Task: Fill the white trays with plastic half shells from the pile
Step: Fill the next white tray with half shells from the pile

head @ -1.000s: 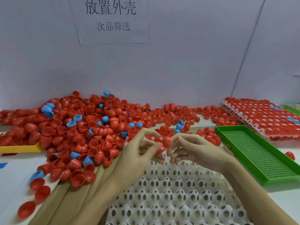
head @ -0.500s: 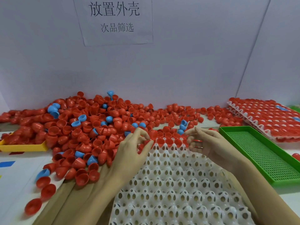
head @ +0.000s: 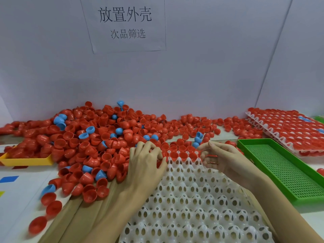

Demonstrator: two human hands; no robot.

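Red shells (head: 209,159) curled in right hand (head: 221,159) — left hand (head: 145,161) palm-down, grip unclear

a pale grey wall (head: 210,76) meets a side panel (head: 301,58) at right, a printed paper sign (head: 125,23) taped up.

white tray (head: 192,204) at near centre, on cardboard sheets (head: 73,216) over the table (head: 15,204). pile of half shells (head: 98,137) behind and to the left of it, against the back wall (head: 192,76), spilling onto the tray's far left corner. a few half shells (head: 182,154) seated in the tray's far row. left hand (head: 145,165) at the far left corner, right hand (head: 222,158) at the far right corner. mesh tray (head: 284,171) just right. filled tray stack (head: 289,127) behind that, far right. shallow tray (head: 26,160) at far left, partly under the pile. paper sign (head: 124,23) on the wall above.
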